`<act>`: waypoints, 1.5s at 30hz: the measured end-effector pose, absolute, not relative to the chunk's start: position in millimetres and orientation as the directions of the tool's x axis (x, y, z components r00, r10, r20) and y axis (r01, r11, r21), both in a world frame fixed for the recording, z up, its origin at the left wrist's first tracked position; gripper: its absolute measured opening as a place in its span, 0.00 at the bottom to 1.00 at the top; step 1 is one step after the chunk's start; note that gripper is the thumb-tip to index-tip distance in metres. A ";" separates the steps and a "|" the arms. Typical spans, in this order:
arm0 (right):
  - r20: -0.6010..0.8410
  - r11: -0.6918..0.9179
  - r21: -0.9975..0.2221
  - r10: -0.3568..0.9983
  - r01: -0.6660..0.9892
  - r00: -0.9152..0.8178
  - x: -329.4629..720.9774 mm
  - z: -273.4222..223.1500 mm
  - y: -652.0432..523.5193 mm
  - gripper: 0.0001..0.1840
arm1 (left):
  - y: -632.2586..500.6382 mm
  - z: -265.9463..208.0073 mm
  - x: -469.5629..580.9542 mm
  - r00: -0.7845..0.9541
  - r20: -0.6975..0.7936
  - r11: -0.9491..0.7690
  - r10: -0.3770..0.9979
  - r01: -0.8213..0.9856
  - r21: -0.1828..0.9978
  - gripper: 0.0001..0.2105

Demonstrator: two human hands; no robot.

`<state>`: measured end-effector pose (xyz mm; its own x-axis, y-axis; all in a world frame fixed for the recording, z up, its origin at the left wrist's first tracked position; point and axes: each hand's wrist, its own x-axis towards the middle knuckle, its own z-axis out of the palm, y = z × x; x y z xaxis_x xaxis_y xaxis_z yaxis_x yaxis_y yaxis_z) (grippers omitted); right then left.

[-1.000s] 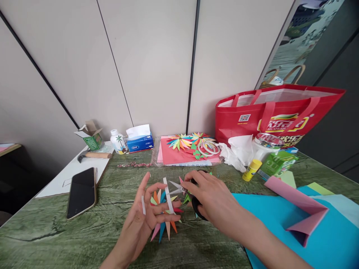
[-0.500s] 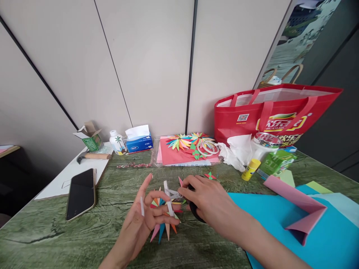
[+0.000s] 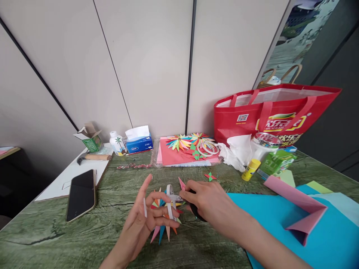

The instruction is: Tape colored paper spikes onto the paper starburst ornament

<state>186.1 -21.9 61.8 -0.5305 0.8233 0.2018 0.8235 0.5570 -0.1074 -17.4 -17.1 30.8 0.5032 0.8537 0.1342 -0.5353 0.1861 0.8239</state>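
My left hand (image 3: 148, 209) is palm up, its fingers bent and apart. A curled strip of white tape (image 3: 169, 211) hangs at its middle and ring fingers. A shorter white strip (image 3: 145, 207) lies along the palm near the thumb. My right hand (image 3: 206, 198) is closed around black-handled scissors (image 3: 174, 198), whose blades lie against the curled strip. Beneath the left fingers rests a many-pointed folded paper star (image 3: 161, 233) in several colours, partly hidden. A pink paper point (image 3: 182, 184) sticks up beside the right fingertips.
Blue paper sheets (image 3: 252, 213) and a folded pink sheet (image 3: 297, 198) lie at right. Behind them stand a glue stick (image 3: 251, 170) and a red bag (image 3: 238, 127). Tape rolls (image 3: 209, 148) rest on a paper pack (image 3: 171, 155). A phone (image 3: 81, 196) and hammer (image 3: 95, 157) lie left.
The scissor blades have come closer together at the white tape. The strip, straighter before, now curls into a loop. Both hands stay in nearly the same place.
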 end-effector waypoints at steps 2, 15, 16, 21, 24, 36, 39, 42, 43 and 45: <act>0.198 0.560 -0.118 0.822 0.820 -0.533 187.7 60.4 -20.7 0.04 | -17.1 31.1 -17.7 0.516 0.139 0.186 0.845 -0.528 0.829 0.31; 0.100 0.557 -0.074 0.829 0.827 -0.550 190.9 66.0 -21.8 0.05 | -19.2 31.1 -18.9 0.493 0.062 0.218 0.868 -0.490 0.844 0.33; 0.101 0.565 -0.066 0.823 0.822 -0.558 190.3 66.1 -21.5 0.05 | -19.3 31.8 -19.0 0.490 0.061 0.211 0.870 -0.481 0.851 0.33; 0.114 0.452 0.057 0.883 0.890 -0.456 189.5 68.7 -15.4 0.08 | -20.6 37.8 -19.4 0.470 0.056 0.184 0.881 -0.449 0.874 0.33; 0.176 0.348 0.076 0.918 0.934 -0.356 193.6 67.0 -9.7 0.08 | -20.6 39.7 -20.7 0.456 0.054 0.172 0.888 -0.440 0.881 0.34; 0.491 0.587 -0.620 0.808 0.521 -0.326 167.7 47.8 -23.6 0.12 | -20.7 33.6 -18.2 0.478 0.019 0.232 0.878 -0.459 0.858 0.36; 0.516 0.632 -0.553 0.771 0.543 -0.373 165.0 40.5 -24.9 0.16 | -21.5 32.9 -15.4 0.475 0.033 0.225 0.880 -0.475 0.851 0.36; 0.537 0.659 -0.476 0.742 0.582 -0.402 163.8 36.1 -25.3 0.20 | -22.3 32.2 -13.2 0.472 0.032 0.226 0.881 -0.480 0.847 0.37; 0.538 0.660 -0.461 0.739 0.593 -0.405 163.3 35.9 -25.5 0.21 | -22.5 31.8 -12.6 0.473 0.030 0.229 0.881 -0.481 0.846 0.37; 0.534 0.655 -0.452 0.743 0.605 -0.405 162.4 37.1 -25.8 0.19 | -22.8 30.7 -11.8 0.475 0.028 0.234 0.879 -0.483 0.844 0.38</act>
<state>162.4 -25.8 37.1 -0.4049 0.7426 0.5335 0.6052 0.6550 -0.4524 -11.8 -22.8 30.7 0.4752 0.8794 0.0284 -0.4826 0.2335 0.8441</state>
